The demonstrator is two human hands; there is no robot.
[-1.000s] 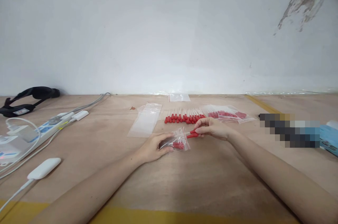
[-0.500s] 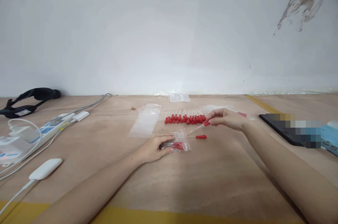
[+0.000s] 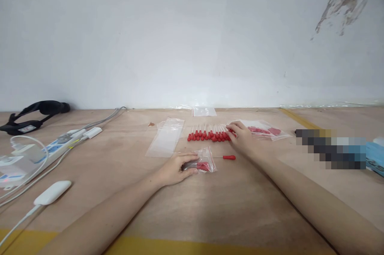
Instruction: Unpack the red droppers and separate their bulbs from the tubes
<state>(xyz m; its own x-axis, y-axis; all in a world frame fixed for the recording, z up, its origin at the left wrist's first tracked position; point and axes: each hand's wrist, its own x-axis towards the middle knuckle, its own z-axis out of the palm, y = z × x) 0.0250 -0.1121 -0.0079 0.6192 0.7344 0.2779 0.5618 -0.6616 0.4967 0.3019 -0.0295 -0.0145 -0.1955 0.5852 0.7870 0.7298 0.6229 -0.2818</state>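
Note:
My left hand (image 3: 180, 167) rests on the table, its thumb and fingers closed around a small clear zip bag (image 3: 211, 159) with red-bulbed droppers inside. Just right of the bag's mouth lies a single dropper (image 3: 229, 157), its thin clear stem pointing left. Behind it, several droppers (image 3: 207, 135) lie side by side in a row, red bulbs towards me and clear stems away. At the row's right end, my right hand (image 3: 241, 137) has its fingers bent and pinched on a red bulb, mostly hidden by the fingers.
Flat zip bags (image 3: 166, 137) lie left of the row, another bag (image 3: 204, 111) by the wall. Filled bags (image 3: 270, 130) lie beyond my right hand. A power strip (image 3: 57, 147), white charger (image 3: 52, 192) and black strapped item (image 3: 39, 115) stand left; a blurred dark object (image 3: 327, 151) lies right.
My right hand has moved back and slightly left, from holding a dropper towards the bag's mouth to the row's right end. The filled bags behind it show more. My left hand stays put.

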